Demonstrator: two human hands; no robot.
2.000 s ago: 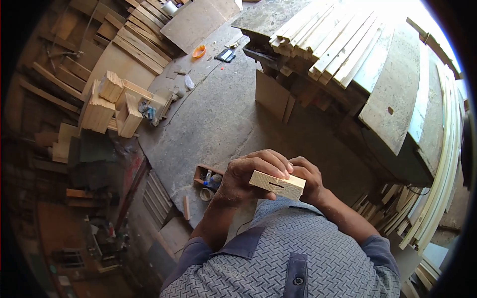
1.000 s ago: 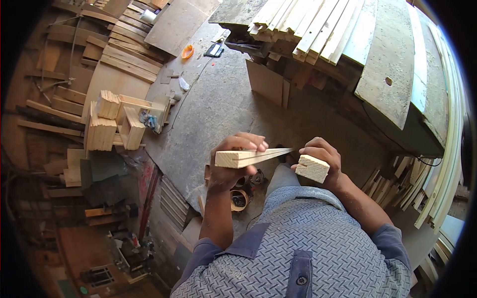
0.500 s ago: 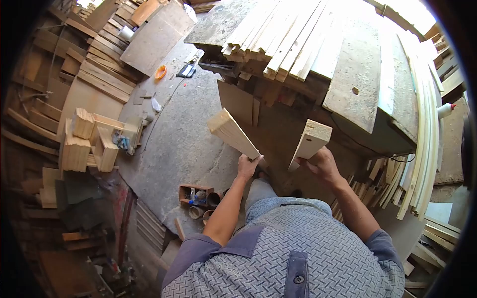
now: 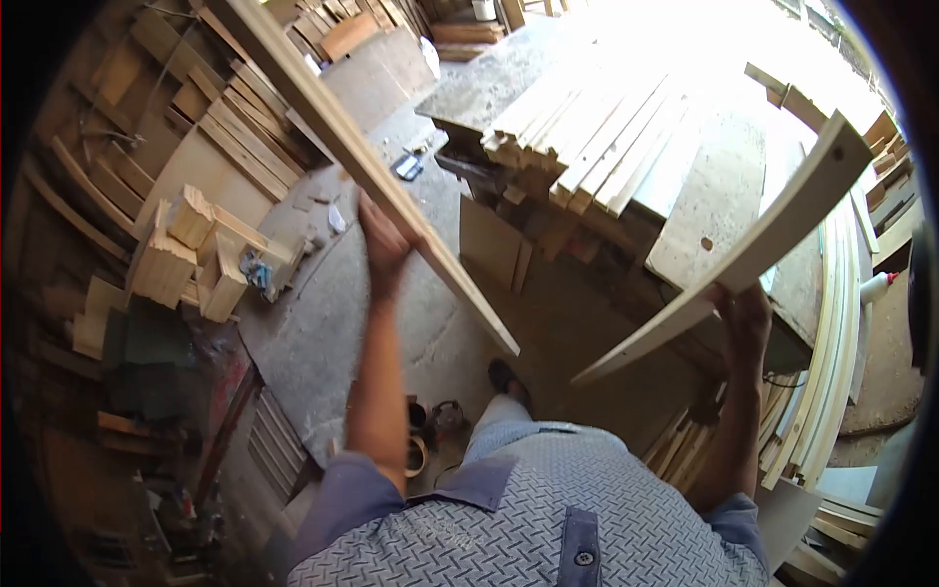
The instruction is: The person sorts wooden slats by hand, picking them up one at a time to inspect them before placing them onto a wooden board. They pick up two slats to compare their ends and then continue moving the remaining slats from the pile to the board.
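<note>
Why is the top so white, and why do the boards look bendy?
In the head view, sunlight washes the stacked boards at the top almost white; the fisheye lens bends the left plank in the left hand and the right plank in the right hand, and blackens the corners.

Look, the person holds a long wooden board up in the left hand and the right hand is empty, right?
Not quite. The head view shows the right hand is not empty: it grips a second board. The left hand does hold a long wooden board up.
</note>
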